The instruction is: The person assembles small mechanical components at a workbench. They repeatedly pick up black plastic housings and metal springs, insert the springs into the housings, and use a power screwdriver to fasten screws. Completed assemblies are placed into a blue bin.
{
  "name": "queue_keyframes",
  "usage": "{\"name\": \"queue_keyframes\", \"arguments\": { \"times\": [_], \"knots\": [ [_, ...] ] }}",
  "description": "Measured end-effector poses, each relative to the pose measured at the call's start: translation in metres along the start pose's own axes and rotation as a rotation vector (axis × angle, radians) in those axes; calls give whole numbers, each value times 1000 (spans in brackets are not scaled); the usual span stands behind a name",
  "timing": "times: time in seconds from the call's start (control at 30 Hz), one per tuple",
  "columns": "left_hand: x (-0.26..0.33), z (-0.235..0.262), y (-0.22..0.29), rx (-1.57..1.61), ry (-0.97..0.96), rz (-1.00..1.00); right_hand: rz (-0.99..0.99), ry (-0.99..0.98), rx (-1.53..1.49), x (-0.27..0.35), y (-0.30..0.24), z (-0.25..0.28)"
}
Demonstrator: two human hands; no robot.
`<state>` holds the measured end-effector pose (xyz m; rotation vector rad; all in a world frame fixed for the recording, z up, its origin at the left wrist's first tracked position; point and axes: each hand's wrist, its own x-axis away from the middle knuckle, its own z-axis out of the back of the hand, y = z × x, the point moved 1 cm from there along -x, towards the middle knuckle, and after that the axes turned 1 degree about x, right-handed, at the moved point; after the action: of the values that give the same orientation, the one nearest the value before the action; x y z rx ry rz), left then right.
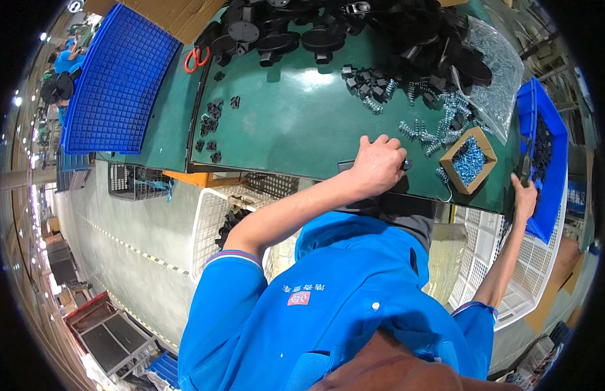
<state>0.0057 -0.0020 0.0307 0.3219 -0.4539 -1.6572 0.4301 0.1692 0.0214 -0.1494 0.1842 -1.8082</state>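
Observation:
My left hand point(379, 165) is closed over a black part at the front edge of the green table point(283, 124); dark bits of it show on both sides of the fingers, but its shape is mostly hidden. Out to the right, my right hand point(525, 197) is at the near wall of a blue bin point(555, 186) that holds small black pieces. Its fingers are closed around a dark, narrow object point(525, 169) whose kind I cannot make out. Between the hands stands an open cardboard box point(484, 171) of small bluish screws. Metal springs point(454, 107) lie beyond it.
Black round-based parts point(276, 42) crowd the table's far side, with a clear plastic bag point(491, 78) at right. Small black blocks point(366, 83) and clips point(211, 117) lie about. Red-handled scissors point(197, 60) are near a blue crate point(120, 81). White baskets point(208, 228) stand below.

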Motion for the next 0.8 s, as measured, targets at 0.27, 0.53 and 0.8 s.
{"name": "queue_keyframes", "arguments": {
  "times": [0.27, 0.53, 0.8],
  "knots": [
    [192, 69, -78, -413, -473, 478, 190, 199, 148, 0, -16, 28],
    [93, 125, -179, -195, 341, 487, 481, 208, -326, 53, -148, 21],
    [-41, 111, -273, -308, 478, 613, 563, -41, -351, 84, -186, -10]
  ]
}}
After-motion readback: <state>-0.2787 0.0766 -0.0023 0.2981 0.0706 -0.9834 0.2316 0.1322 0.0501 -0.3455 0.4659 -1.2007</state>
